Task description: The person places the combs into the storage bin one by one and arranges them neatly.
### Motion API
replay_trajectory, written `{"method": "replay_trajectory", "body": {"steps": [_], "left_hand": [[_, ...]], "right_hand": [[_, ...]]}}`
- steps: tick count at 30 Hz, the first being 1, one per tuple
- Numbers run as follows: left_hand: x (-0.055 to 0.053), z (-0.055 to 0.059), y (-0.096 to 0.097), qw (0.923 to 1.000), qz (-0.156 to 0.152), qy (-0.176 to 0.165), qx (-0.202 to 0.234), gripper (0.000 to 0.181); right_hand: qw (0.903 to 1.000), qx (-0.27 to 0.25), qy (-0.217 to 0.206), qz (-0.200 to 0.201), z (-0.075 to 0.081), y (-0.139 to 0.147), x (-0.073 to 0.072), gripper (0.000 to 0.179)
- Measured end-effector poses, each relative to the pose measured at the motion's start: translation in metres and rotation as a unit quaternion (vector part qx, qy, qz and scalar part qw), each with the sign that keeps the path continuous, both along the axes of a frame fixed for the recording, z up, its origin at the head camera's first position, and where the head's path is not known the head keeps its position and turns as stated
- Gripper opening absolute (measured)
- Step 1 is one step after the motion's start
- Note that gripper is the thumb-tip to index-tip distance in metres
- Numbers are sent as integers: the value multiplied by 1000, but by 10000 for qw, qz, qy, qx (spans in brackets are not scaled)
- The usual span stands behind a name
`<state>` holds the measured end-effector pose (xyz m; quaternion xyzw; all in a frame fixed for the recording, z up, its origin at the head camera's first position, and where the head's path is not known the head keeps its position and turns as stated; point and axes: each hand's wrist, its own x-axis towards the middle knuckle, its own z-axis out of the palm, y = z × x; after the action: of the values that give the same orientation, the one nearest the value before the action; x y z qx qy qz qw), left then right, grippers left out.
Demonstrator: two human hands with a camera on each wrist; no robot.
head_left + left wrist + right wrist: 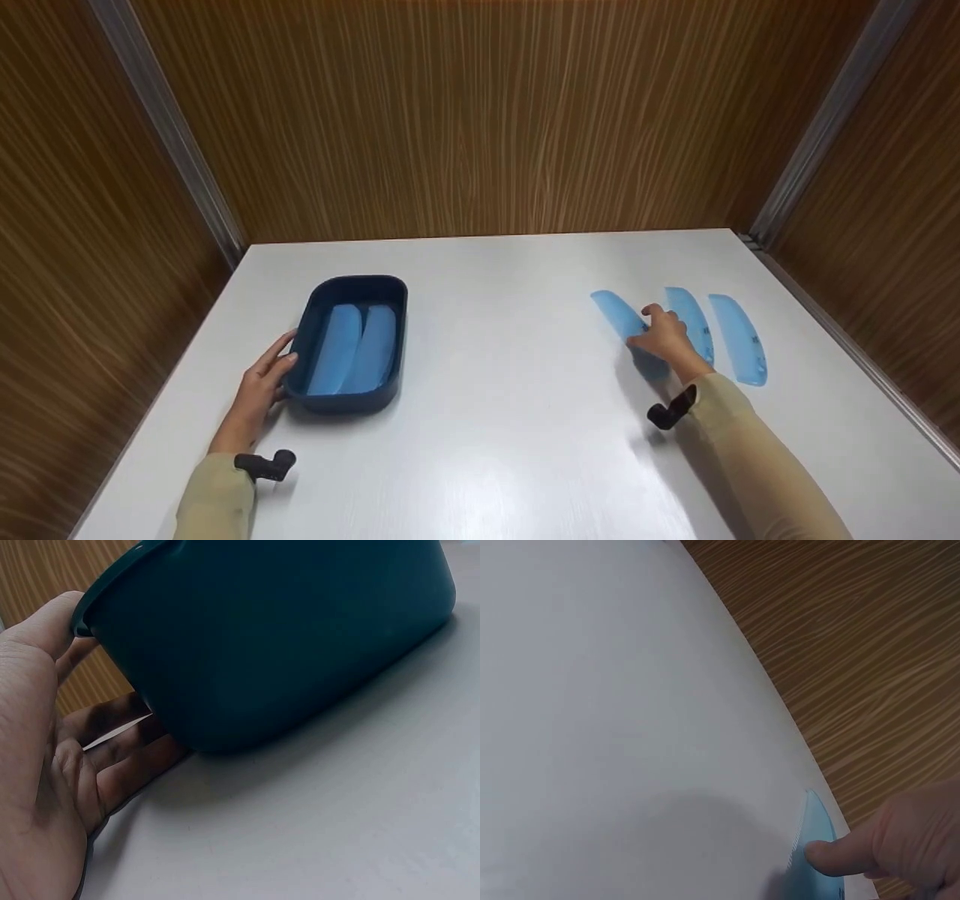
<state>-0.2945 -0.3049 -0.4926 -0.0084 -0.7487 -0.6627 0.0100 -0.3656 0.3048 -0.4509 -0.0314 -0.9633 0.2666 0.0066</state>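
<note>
My left hand [259, 382] holds a deep dark blue tub [341, 405] at its left side. In the left wrist view the thumb lies at the tub's rim [112, 574] and the other fingers touch the outer wall low down. Two light blue pieces lie side by side in the tub. Over on the right, my right hand [667, 337] pinches a light blue, half-moon comb [619, 311]. Fine teeth line the comb's edge in the right wrist view, where the thumb [836, 855] lies across it; the fingertips behind are hidden.
Two more light blue combs, a nearer one [690, 319] and a farther one [739, 337], lie just right of the right hand. The white table [487, 360] ends at wood-grain panels [480, 120] behind and on both sides.
</note>
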Motion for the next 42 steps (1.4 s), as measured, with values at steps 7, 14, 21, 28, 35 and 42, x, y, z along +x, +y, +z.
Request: {"method": "replay_trajectory", "body": {"steps": [7,14,21,28,35,42], "left_hand": [[-2,-3,-2,10000,13,-57,32,47],[-2,-1,-1,10000,-4,-68,-16,48],[-2,2,0,10000,30,-66,-11,47],[-1,-2,-1,9999,9,-91,-77,47],[0,-3,0,10000,40,-54,43,49],[-2,-2,0,9999,26,-29,105,51]], "right_hand": [[9998,108,-141,54,3,-2,-2,64],[9973,93,-712,-177,10,-4,-10,71],[9939,-201,-1065,-195,17,-6,-9,78],[9905,-643,-1215,-67,9,1,-7,78],[9890,-971,-1113,1,11,3,-2,75],[9802,-1420,-1379,-106,11,11,0,74]]}}
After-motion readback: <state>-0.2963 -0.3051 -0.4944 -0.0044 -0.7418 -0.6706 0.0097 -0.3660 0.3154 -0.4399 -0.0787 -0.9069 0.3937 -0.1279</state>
